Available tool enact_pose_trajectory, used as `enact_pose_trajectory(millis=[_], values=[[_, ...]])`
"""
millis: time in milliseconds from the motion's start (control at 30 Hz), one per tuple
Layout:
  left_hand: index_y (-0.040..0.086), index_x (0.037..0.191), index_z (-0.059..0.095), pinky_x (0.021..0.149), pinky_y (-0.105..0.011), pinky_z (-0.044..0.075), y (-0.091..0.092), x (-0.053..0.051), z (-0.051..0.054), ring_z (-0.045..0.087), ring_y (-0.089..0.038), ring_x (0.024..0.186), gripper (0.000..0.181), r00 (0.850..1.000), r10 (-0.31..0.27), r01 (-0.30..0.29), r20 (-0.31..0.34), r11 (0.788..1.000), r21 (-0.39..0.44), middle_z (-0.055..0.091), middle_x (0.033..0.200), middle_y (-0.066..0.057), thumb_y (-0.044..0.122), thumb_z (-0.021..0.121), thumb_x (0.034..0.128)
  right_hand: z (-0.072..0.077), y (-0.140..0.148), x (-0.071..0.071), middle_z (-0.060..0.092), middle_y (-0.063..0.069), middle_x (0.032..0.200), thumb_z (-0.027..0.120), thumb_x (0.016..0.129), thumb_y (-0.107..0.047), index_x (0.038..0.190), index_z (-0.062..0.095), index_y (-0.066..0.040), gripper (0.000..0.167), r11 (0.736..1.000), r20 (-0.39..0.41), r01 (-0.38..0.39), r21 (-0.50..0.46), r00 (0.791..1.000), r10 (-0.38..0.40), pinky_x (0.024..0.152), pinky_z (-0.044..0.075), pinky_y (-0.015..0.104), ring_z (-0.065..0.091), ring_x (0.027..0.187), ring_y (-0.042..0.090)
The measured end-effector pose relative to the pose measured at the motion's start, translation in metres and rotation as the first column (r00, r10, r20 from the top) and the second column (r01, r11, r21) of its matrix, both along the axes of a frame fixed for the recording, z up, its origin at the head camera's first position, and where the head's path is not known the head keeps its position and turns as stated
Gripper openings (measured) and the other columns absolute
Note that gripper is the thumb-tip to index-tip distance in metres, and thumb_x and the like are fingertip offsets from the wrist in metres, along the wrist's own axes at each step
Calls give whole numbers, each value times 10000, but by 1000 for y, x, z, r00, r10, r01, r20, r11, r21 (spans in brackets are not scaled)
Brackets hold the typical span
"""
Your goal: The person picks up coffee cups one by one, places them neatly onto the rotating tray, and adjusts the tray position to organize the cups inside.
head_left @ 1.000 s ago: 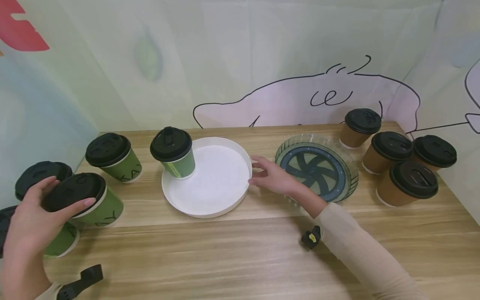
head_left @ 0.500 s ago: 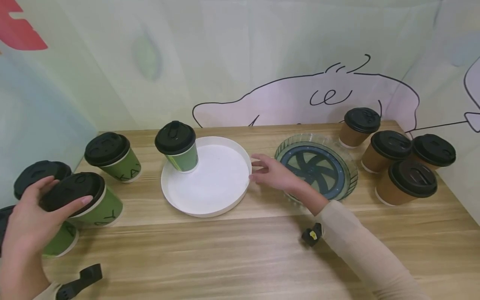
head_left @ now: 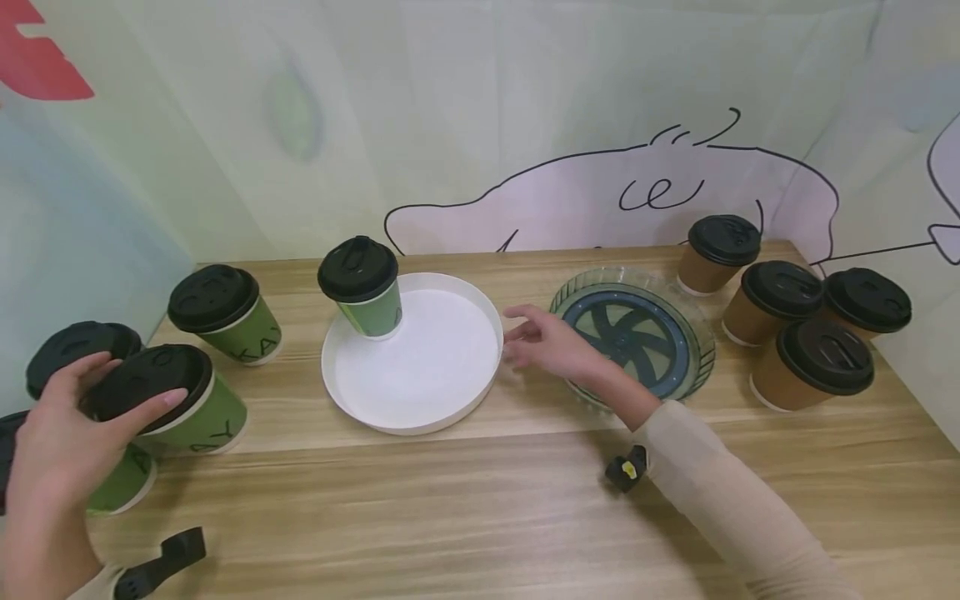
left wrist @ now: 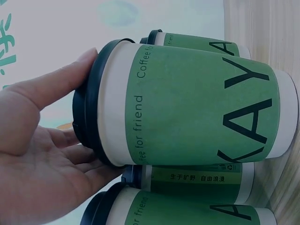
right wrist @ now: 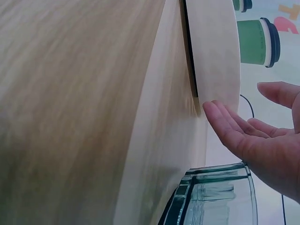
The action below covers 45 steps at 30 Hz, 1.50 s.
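Observation:
My left hand grips a green paper cup by its black lid, thumb on one side and fingers on the other. In the left wrist view this cup shows the letters KAY. My right hand is at the right rim of a round white tray, fingers loosely bent and holding nothing. In the right wrist view its fingertips meet or nearly meet the tray's side wall, with the thumb apart. One lidded green cup stands upright on the tray's back left part.
Several more green cups stand at the left, around the gripped one. Right of the tray is a clear ribbed dish with a blue spoked disc in it. Several brown lidded cups stand on the wooden table at the right.
The green cup on the white tray has shifted right and towards the back, turning as it went. My right fingers have moved slightly at the rim. The left hand stays on its cup.

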<state>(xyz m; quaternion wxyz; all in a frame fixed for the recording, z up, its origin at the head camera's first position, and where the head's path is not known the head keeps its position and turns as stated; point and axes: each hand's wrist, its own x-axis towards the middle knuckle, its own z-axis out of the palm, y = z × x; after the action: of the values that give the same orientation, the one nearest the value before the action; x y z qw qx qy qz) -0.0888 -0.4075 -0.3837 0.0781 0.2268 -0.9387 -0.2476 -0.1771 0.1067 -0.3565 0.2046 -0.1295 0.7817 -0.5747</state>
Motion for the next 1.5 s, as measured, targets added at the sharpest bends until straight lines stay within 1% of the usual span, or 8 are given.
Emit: enact_pose_trajectory(millis=[367, 567, 700, 867, 933, 1100, 1367, 1500], values=[[203, 1473, -4, 985, -645, 154, 3, 0, 0, 109, -442, 1325, 1086, 1000, 4, -4, -12, 1000, 16, 115, 1500, -181, 626, 635, 704, 0, 2, 0, 455, 250, 1301, 569, 873, 3, 1365, 331, 37, 548, 999, -59, -48, -3, 997, 48, 877, 471, 345, 492, 1154, 332], [215, 1472, 1, 982, -637, 180, 7, 0, 4, 128, -436, 1325, 1093, 1000, 4, -3, -17, 1000, 28, 125, 1502, -168, 634, 641, 692, 2, 1, 0, 491, 236, 1261, 570, 880, -27, 1360, 354, 8, 528, 999, -41, -41, 19, 998, 42, 841, 492, 352, 522, 1117, 309], [200, 1476, 24, 980, -626, 203, 34, 6, 27, 141, -424, 1325, 1056, 1000, 2, -1, -18, 999, 38, 129, 1501, -169, 614, 630, 718, 3, 1, 0, 530, 240, 1185, 563, 879, -28, 1348, 366, 7, 510, 1000, -22, -27, 14, 999, 27, 806, 509, 380, 571, 1016, 301], [120, 1477, 68, 972, -621, 222, 82, 18, 71, 148, -428, 1320, 965, 1000, -22, 22, -13, 998, 55, 127, 1493, -197, 506, 629, 793, 2, 2, -2, 542, 236, 1169, 567, 879, -35, 1351, 364, 11, 516, 999, -25, -29, 18, 999, 30, 818, 501, 383, 580, 991, 321], [102, 1475, 73, 961, -630, 225, 90, 19, 78, 150, -436, 1317, 965, 999, -43, 44, -16, 997, 58, 131, 1490, -205, 501, 630, 796, 1, 2, -2, 521, 232, 1218, 576, 878, -45, 1357, 358, 15, 530, 999, -39, -38, 26, 999, 39, 847, 487, 374, 556, 1054, 322], [89, 1473, 69, 957, -641, 214, 90, 13, 77, 152, -448, 1312, 1002, 996, -83, 84, -25, 995, 49, 143, 1483, -220, 538, 631, 776, 1, 1, -3, 466, 211, 1306, 597, 872, -65, 1372, 347, 3, 563, 997, -59, -53, 53, 997, 56, 903, 451, 375, 488, 1161, 309], [94, 1474, 62, 921, -646, 253, 98, 8, 82, 203, -447, 1297, 1015, 993, -113, 114, -28, 992, 45, 164, 1480, -215, 551, 631, 769, 1, 0, -3, 525, 207, 1212, 595, 874, -78, 1361, 366, -15, 541, 998, -48, -31, 57, 998, 33, 836, 493, 360, 554, 1059, 282], [54, 1466, 84, 954, -635, 224, 114, 11, 97, 188, -459, 1296, 969, 988, -147, 149, -44, 987, 64, 173, 1469, -238, 489, 636, 799, 1, 0, -3, 535, 214, 1174, 590, 875, -68, 1357, 368, -13, 533, 999, -28, -20, 38, 999, 21, 810, 507, 358, 575, 1008, 276]])
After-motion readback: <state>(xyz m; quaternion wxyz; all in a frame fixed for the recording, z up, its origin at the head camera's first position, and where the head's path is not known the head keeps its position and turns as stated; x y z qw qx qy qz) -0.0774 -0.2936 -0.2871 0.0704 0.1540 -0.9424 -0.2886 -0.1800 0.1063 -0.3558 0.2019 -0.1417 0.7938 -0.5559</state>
